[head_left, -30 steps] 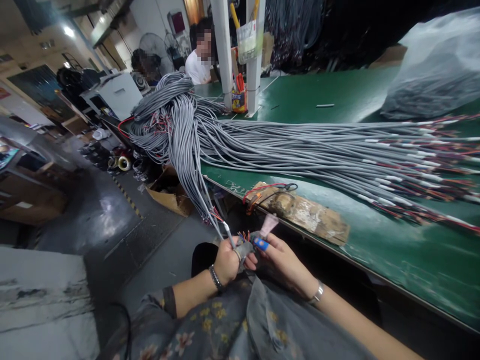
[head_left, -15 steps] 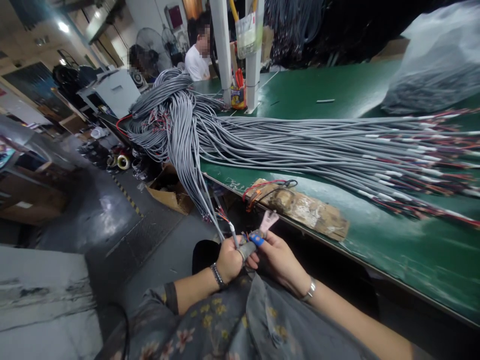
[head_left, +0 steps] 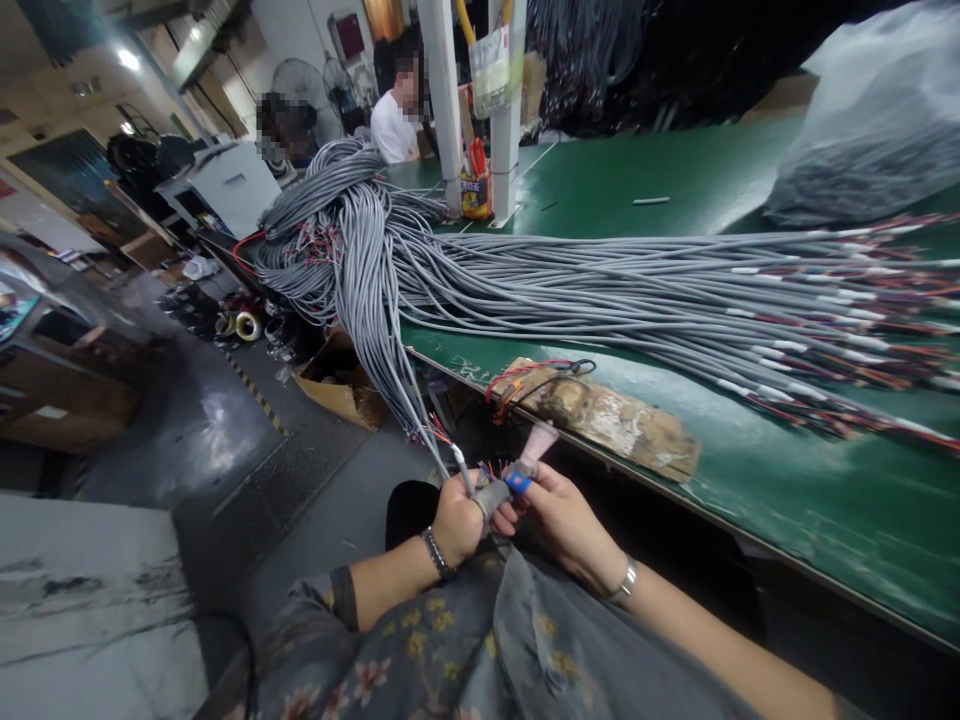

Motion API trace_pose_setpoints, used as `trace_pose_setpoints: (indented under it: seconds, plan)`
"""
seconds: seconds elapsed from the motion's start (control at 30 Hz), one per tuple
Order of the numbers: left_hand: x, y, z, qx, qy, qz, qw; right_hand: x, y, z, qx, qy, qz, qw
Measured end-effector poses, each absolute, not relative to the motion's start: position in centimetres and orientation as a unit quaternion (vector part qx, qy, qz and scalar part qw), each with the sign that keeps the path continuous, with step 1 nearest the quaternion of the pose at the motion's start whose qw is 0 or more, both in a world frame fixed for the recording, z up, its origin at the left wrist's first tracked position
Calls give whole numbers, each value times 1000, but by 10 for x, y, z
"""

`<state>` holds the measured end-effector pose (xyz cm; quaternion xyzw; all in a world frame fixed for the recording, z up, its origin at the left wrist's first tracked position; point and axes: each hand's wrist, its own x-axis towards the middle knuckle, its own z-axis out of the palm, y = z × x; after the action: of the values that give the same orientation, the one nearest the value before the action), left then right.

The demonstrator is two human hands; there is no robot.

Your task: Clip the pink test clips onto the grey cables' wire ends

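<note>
My left hand (head_left: 459, 520) is closed around a grey cable (head_left: 463, 472), whose white-banded end and bare coloured wires stick up above the fist. A grey wrap (head_left: 491, 497) covers a digit of this hand. My right hand (head_left: 559, 505) meets it from the right, its fingertips pinched together, with blue tape (head_left: 517, 483) on the thumb. Thin coloured wires (head_left: 495, 468) show between the hands, at the pinch; the exact grip is partly hidden. A pale pink strip (head_left: 538, 441) juts up past the right fingertips.
Long grey cables (head_left: 570, 285) lie across the green table (head_left: 840, 520) and hang over its left corner. A worn wooden block (head_left: 622, 425) sits at the near edge. Beyond are a white post (head_left: 506, 150), a plastic bag (head_left: 877, 130) and a seated person (head_left: 394, 125). An open carton (head_left: 341, 385) stands below.
The right fingertips have shifted slightly, and the pink strip has tilted and looks narrower. More of the coloured wires shows between the hands. The left hand has barely moved.
</note>
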<state>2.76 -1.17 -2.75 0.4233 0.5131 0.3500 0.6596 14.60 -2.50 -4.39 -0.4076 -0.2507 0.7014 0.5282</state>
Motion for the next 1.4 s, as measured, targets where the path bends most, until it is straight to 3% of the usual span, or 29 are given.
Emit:
trace_pose_setpoints:
  seconds: [0.4, 0.67, 0.97, 1.17, 1.4]
  plan:
    - [23, -9, -23, 397, 531, 384, 642, 165, -28, -40, -395, -262, 728, 496]
    - [23, -2, -11, 401, 482, 341, 700, 182, -8, -40, -397, -219, 729, 512]
    - [24, 14, -7, 402, 440, 268, 756, 171, 6, -36, -443, -328, 603, 576]
    - [26, 16, -7, 395, 443, 264, 760, 167, 10, -31, -350, -216, 706, 576]
    - [30, 16, -9, 393, 452, 251, 760, 163, 11, -30, -320, -149, 719, 599]
